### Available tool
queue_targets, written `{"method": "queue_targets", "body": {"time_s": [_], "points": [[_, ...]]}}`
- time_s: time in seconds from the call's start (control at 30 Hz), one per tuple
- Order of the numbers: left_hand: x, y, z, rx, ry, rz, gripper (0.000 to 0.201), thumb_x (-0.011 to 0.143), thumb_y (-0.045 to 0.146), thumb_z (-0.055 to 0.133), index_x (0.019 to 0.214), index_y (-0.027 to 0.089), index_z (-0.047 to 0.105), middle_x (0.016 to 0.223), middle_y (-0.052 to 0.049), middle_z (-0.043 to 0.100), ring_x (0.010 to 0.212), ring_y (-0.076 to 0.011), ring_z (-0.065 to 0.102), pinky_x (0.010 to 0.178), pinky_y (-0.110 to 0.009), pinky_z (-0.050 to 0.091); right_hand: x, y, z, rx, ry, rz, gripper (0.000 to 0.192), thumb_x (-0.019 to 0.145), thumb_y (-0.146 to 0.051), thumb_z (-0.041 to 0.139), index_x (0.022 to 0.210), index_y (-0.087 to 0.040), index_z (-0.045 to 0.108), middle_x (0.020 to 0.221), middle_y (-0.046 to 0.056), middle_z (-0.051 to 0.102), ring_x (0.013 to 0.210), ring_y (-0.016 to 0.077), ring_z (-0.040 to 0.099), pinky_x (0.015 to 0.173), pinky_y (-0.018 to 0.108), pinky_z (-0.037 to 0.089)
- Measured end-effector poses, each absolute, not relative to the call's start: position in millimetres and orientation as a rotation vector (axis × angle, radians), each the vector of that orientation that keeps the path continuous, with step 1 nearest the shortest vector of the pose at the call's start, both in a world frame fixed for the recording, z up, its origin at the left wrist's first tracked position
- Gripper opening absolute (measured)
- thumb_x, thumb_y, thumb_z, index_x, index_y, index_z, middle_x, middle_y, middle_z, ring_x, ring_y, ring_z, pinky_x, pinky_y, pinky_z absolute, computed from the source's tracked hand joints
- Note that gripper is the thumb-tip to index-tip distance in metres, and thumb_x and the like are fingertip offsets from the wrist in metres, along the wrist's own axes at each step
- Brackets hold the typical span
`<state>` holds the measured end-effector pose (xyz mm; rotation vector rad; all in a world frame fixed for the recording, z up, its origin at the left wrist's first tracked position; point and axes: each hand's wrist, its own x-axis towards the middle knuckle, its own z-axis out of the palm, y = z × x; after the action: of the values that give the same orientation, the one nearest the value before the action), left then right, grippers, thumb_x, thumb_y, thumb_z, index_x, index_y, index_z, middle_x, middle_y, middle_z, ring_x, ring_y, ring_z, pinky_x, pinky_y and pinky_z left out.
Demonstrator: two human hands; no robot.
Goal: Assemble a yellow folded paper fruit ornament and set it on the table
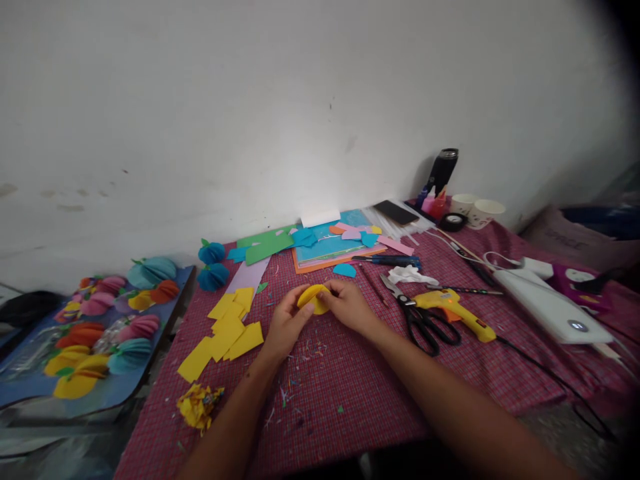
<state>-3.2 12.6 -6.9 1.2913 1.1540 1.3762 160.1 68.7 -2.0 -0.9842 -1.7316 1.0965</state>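
Note:
A yellow paper circle, folded across its middle, is held between both hands above the checked cloth. My left hand pinches its left edge, thumb in front. On the other side, my right hand grips the right edge with its fingers closed. Yellow paper pieces lie spread to the left of my left hand, with a crumpled yellow paper ball nearer to me. Black-handled scissors rest to the right of my right hand, beside a yellow hot glue gun.
Blue paper pumpkins stand at the table's left edge. More paper pumpkins cover a blue side table. Coloured sheets, a utility knife and a phone lie at the back. A white power bank sits right.

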Motion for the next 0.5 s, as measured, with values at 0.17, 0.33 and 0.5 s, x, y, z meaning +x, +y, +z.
{"method": "queue_targets", "body": {"time_s": [0.17, 0.33, 0.5], "points": [[-2.1, 13.3, -8.2, 1.19, 1.176, 1.442, 0.041, 0.085, 0.045, 0.065, 0.117, 0.02, 0.067, 0.117, -0.009, 0.07, 0.109, -0.024, 0.064, 0.097, -0.034, 0.048, 161.0, 68.1, -0.3, -0.946, -1.695, 1.17, 0.024, 0.087, -0.036, 0.053, 0.074, -0.017, 0.062, 0.069, 0.0, 0.06, 0.063, 0.0136, 0.053, 0.056, 0.023, 0.04], [-0.8, 15.4, -9.4, 1.134, 1.177, 1.445, 0.045, 0.083, 0.049, 0.067, 0.115, 0.017, 0.067, 0.11, -0.01, 0.072, 0.105, -0.024, 0.064, 0.092, -0.033, 0.049, 157.7, 68.8, -4.0, -0.919, -1.653, 1.183, 0.019, 0.087, -0.034, 0.053, 0.088, -0.018, 0.064, 0.08, 0.002, 0.065, 0.072, 0.0162, 0.059, 0.064, 0.026, 0.046], [-1.4, 14.3, -8.2, 1.112, 1.181, 1.421, 0.044, 0.085, 0.048, 0.065, 0.116, 0.018, 0.067, 0.101, -0.008, 0.072, 0.095, -0.0211, 0.066, 0.084, -0.03, 0.05, 156.8, 67.9, -2.9, -0.934, -1.51, 1.104, 0.013, 0.082, -0.029, 0.058, 0.093, -0.022, 0.054, 0.078, -0.001, 0.058, 0.067, 0.0156, 0.055, 0.061, 0.026, 0.045]]}}
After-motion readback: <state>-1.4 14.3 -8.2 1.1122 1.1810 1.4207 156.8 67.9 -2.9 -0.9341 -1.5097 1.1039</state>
